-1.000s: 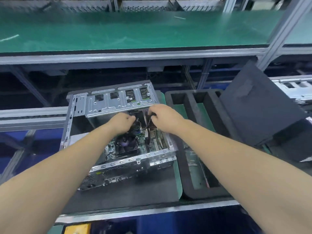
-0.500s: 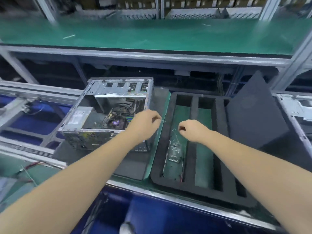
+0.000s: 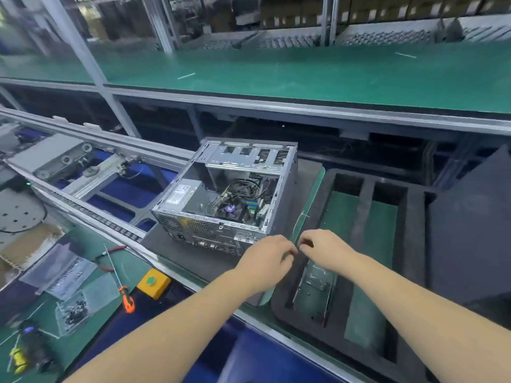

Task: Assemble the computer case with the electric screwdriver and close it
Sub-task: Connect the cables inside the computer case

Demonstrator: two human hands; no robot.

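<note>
The open computer case (image 3: pixel 221 194) lies on a dark mat, its inside showing a fan, cables and a power supply. My left hand (image 3: pixel 265 261) and my right hand (image 3: pixel 326 250) meet just in front of the case's near right corner. Their curled fingertips pinch a thin pale tie (image 3: pixel 302 217) between them; it curves up from the fingers. A dark blurred tool with yellow on it (image 3: pixel 27 352), possibly the electric screwdriver, lies at the far lower left. A dark flat panel (image 3: pixel 470 230) leans at the right.
A black foam tray (image 3: pixel 414 244) to the right of the case holds a metal bracket (image 3: pixel 315 283). An orange-handled screwdriver (image 3: pixel 126 299), bags of screws (image 3: pixel 73 310) and a yellow box with a green button (image 3: pixel 153 281) lie at the left. A conveyor rail (image 3: pixel 96 214) runs behind them.
Both hands came out of the case and drew back toward me, then met in front of its right corner. The view swung left, bringing the bench tools into sight.
</note>
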